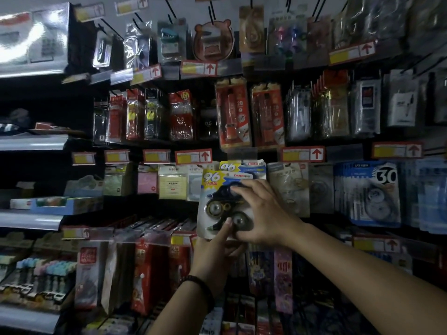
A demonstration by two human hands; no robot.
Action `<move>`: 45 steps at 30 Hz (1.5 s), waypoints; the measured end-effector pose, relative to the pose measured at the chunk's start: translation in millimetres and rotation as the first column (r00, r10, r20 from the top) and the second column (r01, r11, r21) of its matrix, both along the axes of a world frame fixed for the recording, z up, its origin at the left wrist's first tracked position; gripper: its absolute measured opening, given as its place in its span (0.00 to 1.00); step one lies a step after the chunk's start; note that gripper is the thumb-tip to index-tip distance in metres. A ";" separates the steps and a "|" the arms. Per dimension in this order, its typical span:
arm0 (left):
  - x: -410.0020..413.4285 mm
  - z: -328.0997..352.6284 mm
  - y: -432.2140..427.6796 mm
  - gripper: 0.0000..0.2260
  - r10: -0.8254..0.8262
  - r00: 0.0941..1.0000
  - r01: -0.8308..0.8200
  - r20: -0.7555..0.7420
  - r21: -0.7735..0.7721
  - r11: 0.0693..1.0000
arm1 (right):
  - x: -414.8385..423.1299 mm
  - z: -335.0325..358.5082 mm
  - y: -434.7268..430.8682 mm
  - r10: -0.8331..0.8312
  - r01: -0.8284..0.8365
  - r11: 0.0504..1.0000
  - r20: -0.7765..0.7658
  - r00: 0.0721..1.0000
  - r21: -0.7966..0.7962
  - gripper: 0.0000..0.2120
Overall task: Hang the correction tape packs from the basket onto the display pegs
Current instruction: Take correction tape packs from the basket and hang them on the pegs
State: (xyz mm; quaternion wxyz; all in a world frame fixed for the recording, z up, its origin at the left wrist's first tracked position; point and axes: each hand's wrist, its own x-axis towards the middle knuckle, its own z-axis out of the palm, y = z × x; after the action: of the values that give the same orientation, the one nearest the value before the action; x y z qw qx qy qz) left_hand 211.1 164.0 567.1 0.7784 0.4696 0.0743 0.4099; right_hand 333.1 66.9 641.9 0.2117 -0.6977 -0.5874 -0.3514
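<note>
Holding one white card pack of correction tape, w/ a yellow "96" corner and a clear plastic bubble, up at the peg wall, mid row. My left grip pinches the btm edge, thumb on the front, fingers behind. My right grip is wrapped over the bubble, fingertips up top, thumb down low. So both grips are closed on this pack.

A second same pack hangs just behind it and a bit higher, so I think that's the right peg. I can't see the peg tip or the pack's hole, so I can't tell if it's hooked on. Blue "30" tape packs hang to the right. The basket isn't in view.

How it'll feel, my guess: very light. The card is thin and bends easy. The bubble is hard but smooth, so it can slip. Best hold is the card edges near the top, so the hole sits flat and faces the peg. Don't squeeze the bubble hard, it may dent. Push slow or the hole could rip.
</note>
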 end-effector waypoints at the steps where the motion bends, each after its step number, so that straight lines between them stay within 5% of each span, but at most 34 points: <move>1: 1.0 -0.9 2.0 0.14 -0.025 1.000 0.026 -0.016 0.012 1.000 | 0.3 1.4 -0.9 -0.017 0.017 1.000 0.016 1.000 -0.006 0.51; 5: 4.5 -6.1 5.6 0.12 -0.076 0.990 0.081 -0.121 0.034 0.996 | 4.5 6.8 -1.5 -0.140 0.136 0.990 0.153 0.978 0.039 0.51; 11: 1.2 -8.3 14.1 0.15 0.303 0.927 -0.242 -0.220 0.266 0.933 | 8.9 13.2 1.8 -0.314 0.296 0.949 0.229 0.921 0.111 0.54; 16: -1.6 -4.5 14.7 0.15 0.387 0.898 -0.269 -0.210 0.434 0.860 | 10.7 18.3 2.7 -0.363 0.359 0.931 0.209 0.908 0.058 0.53; 35: -9.2 -8.6 4.5 0.09 0.341 0.916 -0.212 -0.212 0.466 0.859 | -4.5 32.0 -6.1 -0.435 0.461 0.887 0.309 0.846 -0.015 0.50; 45: -31.0 -19.3 -1.2 0.09 0.386 0.888 -0.211 -0.249 0.524 0.825 | -7.7 9.1 -12.9 -0.394 0.394 0.918 0.185 0.900 0.042 0.54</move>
State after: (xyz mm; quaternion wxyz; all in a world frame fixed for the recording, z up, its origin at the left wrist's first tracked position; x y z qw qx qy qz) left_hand 180.1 162.7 547.8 0.5357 0.6951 0.1781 0.4451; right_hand 325.4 54.0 650.9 0.0806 -0.7650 -0.4510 -0.4526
